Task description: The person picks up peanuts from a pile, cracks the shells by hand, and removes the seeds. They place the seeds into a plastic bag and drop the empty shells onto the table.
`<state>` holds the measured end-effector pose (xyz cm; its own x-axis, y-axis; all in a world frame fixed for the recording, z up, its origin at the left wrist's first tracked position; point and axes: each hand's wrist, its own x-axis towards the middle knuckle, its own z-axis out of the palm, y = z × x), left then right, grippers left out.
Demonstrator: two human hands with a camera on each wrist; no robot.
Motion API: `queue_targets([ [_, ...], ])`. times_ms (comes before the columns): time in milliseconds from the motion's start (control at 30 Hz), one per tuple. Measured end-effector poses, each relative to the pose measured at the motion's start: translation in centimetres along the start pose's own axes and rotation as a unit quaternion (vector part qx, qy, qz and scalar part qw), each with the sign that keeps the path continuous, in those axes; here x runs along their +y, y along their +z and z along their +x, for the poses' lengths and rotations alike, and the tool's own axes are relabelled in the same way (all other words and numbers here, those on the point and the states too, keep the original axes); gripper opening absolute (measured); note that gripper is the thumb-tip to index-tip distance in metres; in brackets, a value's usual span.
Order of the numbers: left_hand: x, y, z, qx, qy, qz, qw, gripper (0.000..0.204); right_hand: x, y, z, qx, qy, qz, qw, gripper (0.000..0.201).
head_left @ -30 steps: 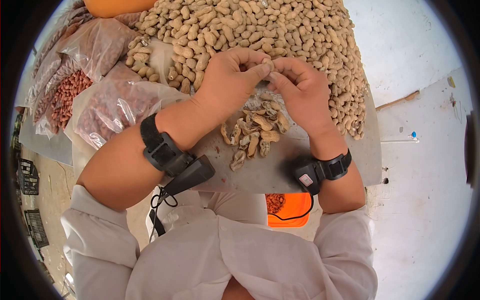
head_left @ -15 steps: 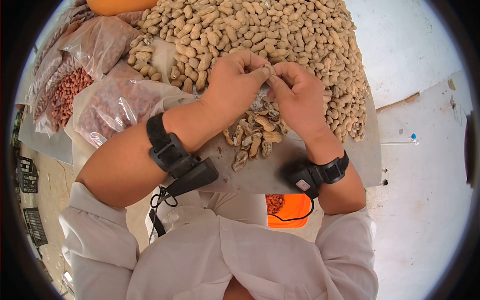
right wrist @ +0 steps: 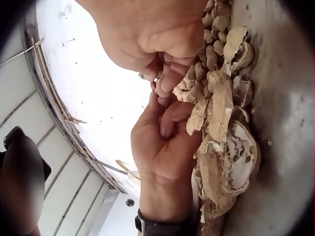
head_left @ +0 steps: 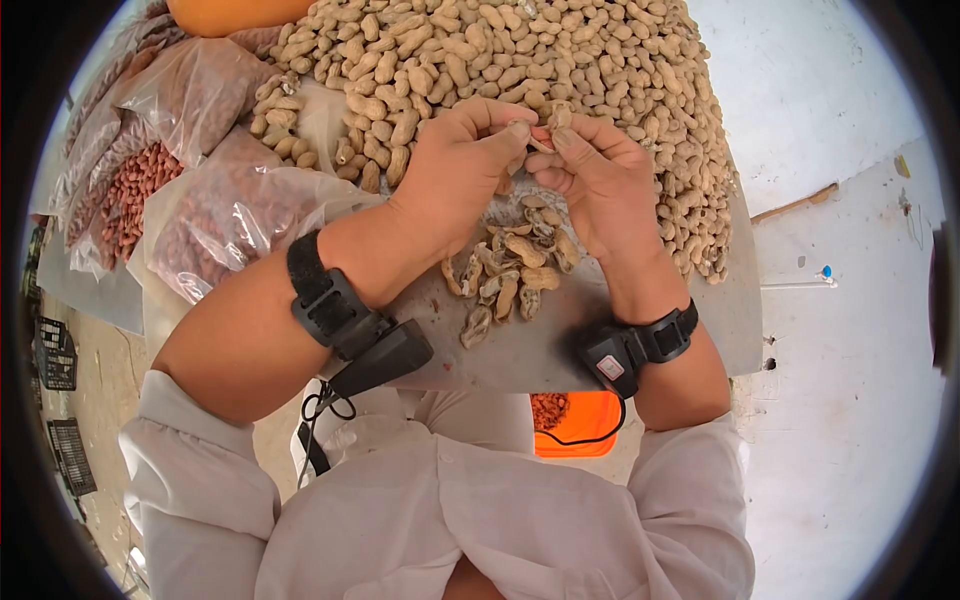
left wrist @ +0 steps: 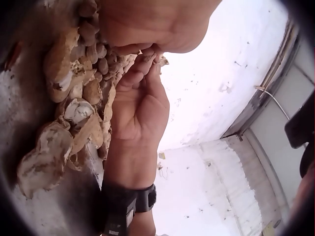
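Above a small heap of empty peanut shells [head_left: 512, 262], my two hands meet fingertip to fingertip. An opened peanut [head_left: 541, 136] sits between them, with a reddish kernel showing at the split. My left hand [head_left: 458, 165] pinches its left side between thumb and curled fingers. On the other side, my right hand [head_left: 608, 185] pinches the shell, and a pale piece of shell [head_left: 562, 114] stands up past the thumb tip. In both wrist views the fingers mostly hide the peanut. Split shells [left wrist: 47, 157] lie close below the hands, some with pale insides up.
A large pile of unshelled peanuts [head_left: 560, 55] covers the table's far side. At left lie clear plastic bags of red kernels [head_left: 235, 215]. Below the table's near edge is an orange tub [head_left: 585, 425] with reddish contents. A white surface [head_left: 850, 250] is at right.
The peanut, earlier mostly covered by the touching fingertips, is now split, with red showing. My fingertips have drawn slightly apart, and a shell piece stands up at my right thumb.
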<state>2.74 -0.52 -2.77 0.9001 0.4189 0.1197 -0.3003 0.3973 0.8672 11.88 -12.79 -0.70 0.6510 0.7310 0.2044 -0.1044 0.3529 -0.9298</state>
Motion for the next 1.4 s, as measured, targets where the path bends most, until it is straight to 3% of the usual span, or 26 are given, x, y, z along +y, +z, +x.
queue_targets([
  [200,0.5,0.2,0.0,-0.004,-0.063,-0.071,0.995,0.015,-0.4,0.6,-0.2,0.007,-0.086,-0.114,0.990,0.015],
  [500,1.0,0.3,-0.3,0.004,-0.148,-0.157,0.976,0.018,-0.9,1.2,-1.0,-0.058,-0.228,-0.363,0.902,0.018],
  [600,0.9,0.2,-0.3,-0.009,-0.141,-0.140,0.980,0.018,-0.2,0.3,-0.6,-0.025,-0.226,-0.339,0.913,0.019],
  [733,1.1,0.3,-0.5,-0.012,-0.117,-0.062,0.991,0.021,-1.0,-0.5,-0.3,-0.021,-0.125,-0.250,0.960,0.020],
  [800,1.9,0.5,-0.6,0.031,-0.105,-0.055,0.992,0.024,-1.8,-0.7,-0.2,-0.025,-0.056,-0.195,0.979,0.019],
  [900,2.2,-0.3,0.0,0.044,-0.069,-0.056,0.995,0.026,-3.4,-1.0,-0.4,-0.084,-0.021,-0.290,0.953,0.016],
  [1000,2.1,-0.5,0.0,0.033,-0.041,-0.052,0.997,0.025,-4.6,-1.8,-0.8,-0.145,0.012,-0.498,0.855,0.013],
  [1100,1.9,-0.7,0.0,0.021,-0.030,-0.044,0.998,0.025,-5.8,-1.1,-1.0,-0.195,0.114,-0.602,0.766,0.014],
  [1200,1.8,-0.7,0.1,0.023,-0.028,-0.037,0.999,0.025,-5.5,-1.5,-0.7,-0.252,0.046,-0.583,0.771,0.015],
  [1300,1.7,-0.6,0.1,0.023,-0.024,-0.038,0.999,0.024,-3.5,-1.2,-0.4,-0.178,-0.094,-0.622,0.757,0.015],
  [1400,1.7,-0.4,0.1,0.029,-0.030,-0.038,0.998,0.023,-2.2,-1.0,-0.3,-0.203,-0.080,-0.648,0.730,0.013],
])
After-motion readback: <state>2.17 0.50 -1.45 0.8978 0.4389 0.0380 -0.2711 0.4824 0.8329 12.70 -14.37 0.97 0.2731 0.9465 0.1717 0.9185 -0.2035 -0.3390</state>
